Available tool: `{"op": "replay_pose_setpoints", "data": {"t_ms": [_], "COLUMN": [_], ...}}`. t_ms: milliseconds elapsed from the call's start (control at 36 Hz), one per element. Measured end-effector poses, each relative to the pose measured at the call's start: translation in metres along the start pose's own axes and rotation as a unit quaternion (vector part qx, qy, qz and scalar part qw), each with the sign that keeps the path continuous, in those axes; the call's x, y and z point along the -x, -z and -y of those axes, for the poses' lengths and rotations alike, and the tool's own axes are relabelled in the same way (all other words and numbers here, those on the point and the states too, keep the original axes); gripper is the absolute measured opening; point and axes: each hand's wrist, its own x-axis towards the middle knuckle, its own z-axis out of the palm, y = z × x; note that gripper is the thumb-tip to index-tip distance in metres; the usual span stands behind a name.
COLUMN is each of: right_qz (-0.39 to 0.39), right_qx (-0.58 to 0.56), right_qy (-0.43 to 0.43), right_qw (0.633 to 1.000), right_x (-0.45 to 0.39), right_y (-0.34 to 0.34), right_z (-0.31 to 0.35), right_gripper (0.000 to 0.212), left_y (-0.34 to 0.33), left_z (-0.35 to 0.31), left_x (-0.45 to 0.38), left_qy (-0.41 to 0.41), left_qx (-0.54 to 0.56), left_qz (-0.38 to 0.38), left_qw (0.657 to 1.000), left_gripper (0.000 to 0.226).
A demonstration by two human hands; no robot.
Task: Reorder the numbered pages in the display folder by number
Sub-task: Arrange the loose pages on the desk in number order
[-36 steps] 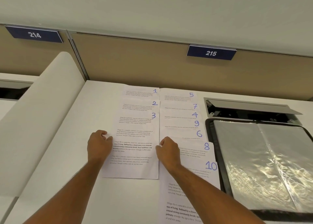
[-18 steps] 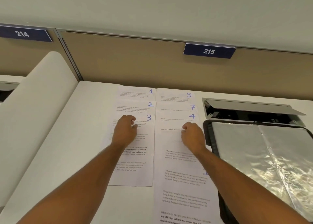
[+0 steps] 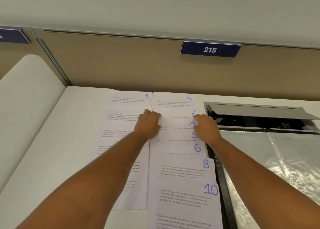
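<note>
Numbered pages lie overlapped in two columns on the white desk. The left column shows page 1 (image 3: 131, 99) and page 2 (image 3: 121, 117), whose number is half covered by my left hand (image 3: 149, 123); the sheets below them lie under my left forearm. The right column reads 5, 7, 4, 9, 6, 8, 10 from far to near. My left hand's curled fingers grip the left edge of page 4 (image 3: 174, 125). Beside the number 4, my right hand (image 3: 206, 128) grips its right edge. The open display folder (image 3: 223, 185), black with shiny empty sleeves, lies right of the pages.
An open cable hatch (image 3: 259, 118) sits in the desk behind the folder. A tan partition with a blue 215 sign (image 3: 209, 49) backs the desk. A white curved divider (image 3: 26, 107) borders the left side.
Both hands have left the lower sheets and moved away from me. My left hand crossed from the left column to the right column's left edge; my right hand went to the number 4.
</note>
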Motion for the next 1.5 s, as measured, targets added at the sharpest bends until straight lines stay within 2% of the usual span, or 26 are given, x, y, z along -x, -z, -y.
{"op": "replay_pose_setpoints", "data": {"t_ms": [139,361,500,583,750,861,972,1111,1306,1389,1500], "right_qz": [-0.001,-0.011,-0.026,-0.034,-0.081,-0.119,-0.170,-0.242,-0.308,-0.324,-0.331], "right_qx": [0.022,0.039,-0.020,-0.060,-0.129,-0.155,-0.192,-0.263,-0.327,-0.349,-0.380], "right_qy": [0.012,0.024,0.013,0.002,-0.030,-0.044,-0.055,-0.058,-0.068,-0.057,-0.030], "right_qw": [1.000,0.999,0.999,0.998,0.988,0.980,0.965,0.932,0.891,0.877,0.863], "right_x": [-0.006,-0.014,-0.014,-0.012,-0.002,0.008,0.014,0.020,0.030,0.038,0.047], "right_y": [-0.003,-0.002,-0.002,0.000,0.009,0.023,0.038,0.066,0.107,0.123,0.141], "right_z": [0.000,-0.002,-0.001,-0.003,-0.005,-0.002,0.002,0.012,0.027,0.035,0.040], "right_gripper": [0.043,0.039,0.021,0.010,0.022,0.015,0.016,0.012,0.008,0.005,0.005], "left_y": [-0.004,-0.009,-0.011,-0.009,0.002,0.012,0.027,0.042,0.047,0.054,0.069], "left_z": [-0.003,0.000,0.001,0.001,-0.004,-0.008,-0.012,-0.018,-0.025,-0.031,-0.035], "left_x": [-0.008,-0.014,-0.016,-0.016,-0.011,-0.006,-0.001,0.008,0.023,0.027,0.032], "left_qy": [-0.012,-0.019,-0.022,-0.016,0.027,0.055,0.077,0.088,0.053,0.047,0.044], "left_qx": [-0.061,-0.059,-0.052,-0.010,0.156,0.238,0.299,0.372,0.331,0.316,0.342], "left_qz": [0.017,0.012,0.006,-0.009,-0.040,-0.067,-0.072,-0.065,-0.040,-0.065,-0.109], "left_qw": [0.998,0.998,0.998,1.000,0.987,0.968,0.948,0.922,0.941,0.945,0.932], "left_gripper": [0.047,0.049,0.049,0.052,0.065,0.067,0.059,0.035,0.014,0.014,0.017]}}
